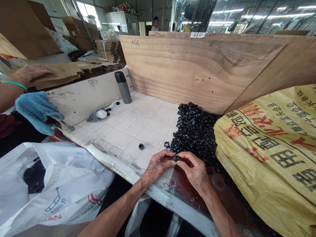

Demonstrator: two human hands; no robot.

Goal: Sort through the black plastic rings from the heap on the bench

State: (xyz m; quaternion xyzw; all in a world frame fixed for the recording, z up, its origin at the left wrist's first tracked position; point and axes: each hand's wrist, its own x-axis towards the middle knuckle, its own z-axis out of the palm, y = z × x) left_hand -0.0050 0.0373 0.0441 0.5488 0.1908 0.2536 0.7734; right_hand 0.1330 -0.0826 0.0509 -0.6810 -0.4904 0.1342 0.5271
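Near the table's front edge, my left hand (160, 164) and my right hand (196, 168) meet at the fingertips. Both pinch a small black ring-like part (175, 158) between thumb and forefinger. Just beyond them a big heap of similar black parts (197, 128) lies against the wooden board. One loose black part (141, 146) sits on the white tiled surface (128, 123), left of my hands. Another loose ring (167, 144) lies at the heap's near left edge.
A grey flask (124, 89) and a small plastic bag (98, 114) stand on the tiles. A yellow sack (271, 144) covers the right side; a white bag (74, 184) hangs front left. Another person's arm (14, 85) reaches over cardboard at far left. A wooden board (192, 69) closes the back.
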